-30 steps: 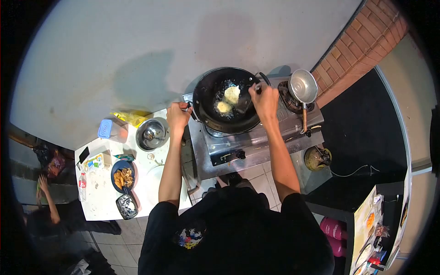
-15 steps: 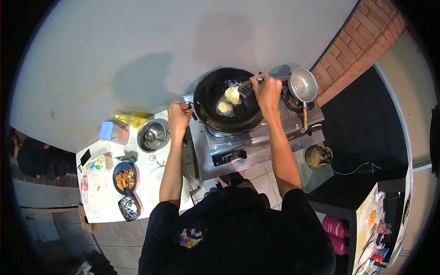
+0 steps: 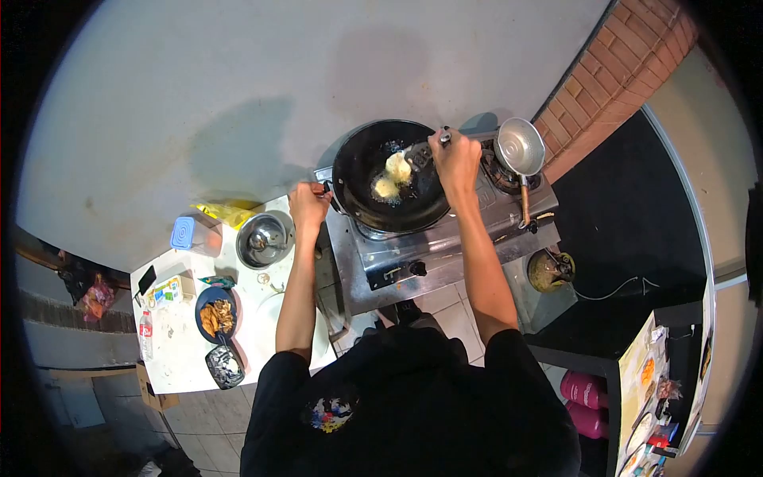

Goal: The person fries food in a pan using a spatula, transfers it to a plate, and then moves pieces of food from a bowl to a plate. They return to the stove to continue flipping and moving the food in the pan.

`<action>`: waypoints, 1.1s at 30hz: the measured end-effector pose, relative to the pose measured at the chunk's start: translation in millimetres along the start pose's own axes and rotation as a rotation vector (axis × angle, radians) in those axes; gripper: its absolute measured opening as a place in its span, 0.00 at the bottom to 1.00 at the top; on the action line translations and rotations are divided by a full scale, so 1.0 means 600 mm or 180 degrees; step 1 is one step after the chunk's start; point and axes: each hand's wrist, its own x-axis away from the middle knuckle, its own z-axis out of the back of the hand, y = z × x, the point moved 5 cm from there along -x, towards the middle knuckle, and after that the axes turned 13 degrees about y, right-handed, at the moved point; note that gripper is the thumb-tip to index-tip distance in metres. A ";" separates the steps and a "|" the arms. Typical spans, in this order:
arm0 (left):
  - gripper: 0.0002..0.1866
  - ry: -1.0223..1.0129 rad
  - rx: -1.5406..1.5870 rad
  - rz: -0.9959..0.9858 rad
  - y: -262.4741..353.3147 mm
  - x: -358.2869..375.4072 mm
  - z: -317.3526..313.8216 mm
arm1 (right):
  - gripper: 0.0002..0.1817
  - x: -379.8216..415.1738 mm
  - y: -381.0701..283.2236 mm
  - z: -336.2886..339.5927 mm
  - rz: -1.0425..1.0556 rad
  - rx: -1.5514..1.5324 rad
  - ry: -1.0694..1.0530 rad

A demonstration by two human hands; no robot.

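Observation:
A black wok [image 3: 358,203] sits on the left burner, with two pale, battered-looking pieces frying in bubbling oil. The upper food piece [image 3: 398,168] is lighter, and the lower food piece [image 3: 385,188] lies just below and left of it. My left hand [image 3: 308,205] is closed around the wok handle [image 3: 327,191] on the left side. In my closed right hand [image 3: 455,163] is a slotted spatula [image 3: 419,157], tilted down into the wok. Its blade is right at the upper piece's right edge.
The steel gas stove [image 3: 389,274] carries a saucepan [image 3: 520,145] on its right burner, handle toward me. On the white table [image 3: 179,362] at left stand a metal bowl [image 3: 262,238], a blue plate of food [image 3: 214,314], a lidded container [image 3: 195,236] and a bottle [image 3: 146,334].
My right hand and the spatula have shifted slightly left and down, and the blade looks darker. The left hand keeps its hold. A dark shape at the far left is gone from view.

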 end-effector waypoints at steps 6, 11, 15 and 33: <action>0.12 0.0054 -0.0031 0.0020 0.001 -0.002 0.001 | 0.10 0.062 0.010 0.019 -0.0195 0.0070 -0.0372; 0.12 0.0114 -0.0022 -0.0128 0.002 -0.003 -0.001 | 0.12 0.092 0.031 -0.007 -0.0483 0.0301 -0.0723; 0.12 0.0067 0.0029 -0.0122 0.000 -0.006 -0.003 | 0.13 0.014 0.014 -0.016 -0.0273 0.0044 -0.0264; 0.12 0.0075 -0.0007 -0.0085 -0.003 -0.005 -0.005 | 0.13 0.038 0.022 -0.026 -0.0424 0.0328 -0.0428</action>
